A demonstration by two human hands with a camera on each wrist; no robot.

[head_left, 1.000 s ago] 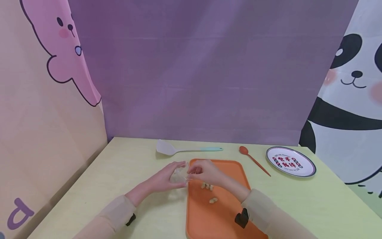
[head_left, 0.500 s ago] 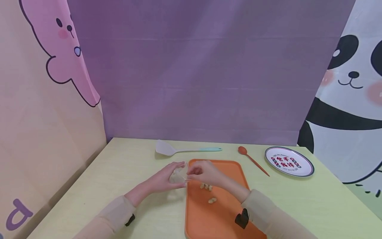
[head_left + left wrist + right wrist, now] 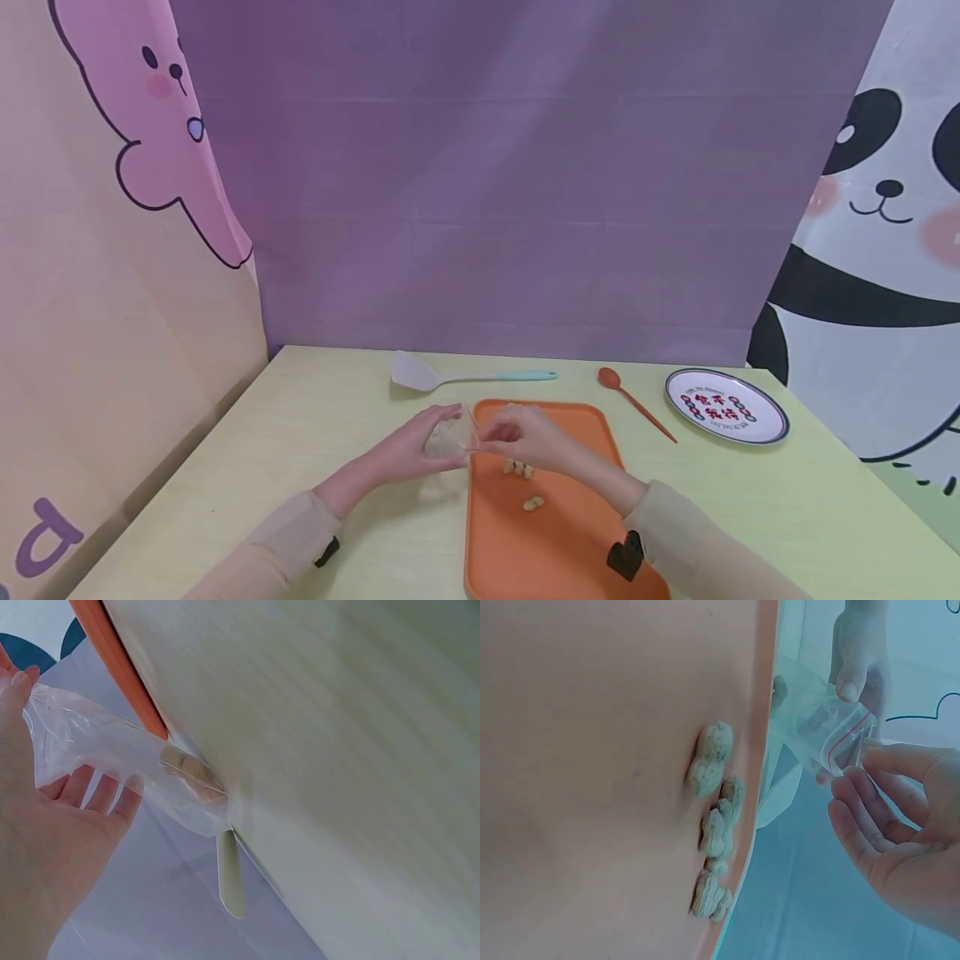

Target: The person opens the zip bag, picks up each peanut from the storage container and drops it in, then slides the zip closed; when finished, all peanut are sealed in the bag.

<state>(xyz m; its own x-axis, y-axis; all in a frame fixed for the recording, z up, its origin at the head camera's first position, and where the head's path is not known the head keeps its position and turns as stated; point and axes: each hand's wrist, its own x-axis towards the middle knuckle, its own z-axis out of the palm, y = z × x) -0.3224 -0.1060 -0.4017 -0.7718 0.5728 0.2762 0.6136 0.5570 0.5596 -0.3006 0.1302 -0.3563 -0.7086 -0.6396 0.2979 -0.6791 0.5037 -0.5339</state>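
Observation:
A clear zip-lock bag (image 3: pixel 112 742) with a red line along its mouth hangs between my hands, a few peanuts (image 3: pixel 193 774) low inside it. My left hand (image 3: pixel 412 446) grips the bag, thumb on one side and fingers on the other. With thumb and fingertips my right hand (image 3: pixel 907 817) pinches the edge of the bag's mouth, which stands partly spread. Several peanuts (image 3: pixel 712 761) in their shells lie on the orange tray (image 3: pixel 555 542), below and to the near side of my right hand.
A spatula (image 3: pixel 420 372) with a pale green handle lies behind the hands. Right of it are an orange-red spoon (image 3: pixel 637 402) and a white oval plate (image 3: pixel 727 406) with red lettering. A purple curtain (image 3: pixel 510 183) stands behind the table.
My right hand and forearm have shifted a little to the right, drawing the bag's mouth wider. The left hand stays nearly in place, and the tray's peanuts have not moved.

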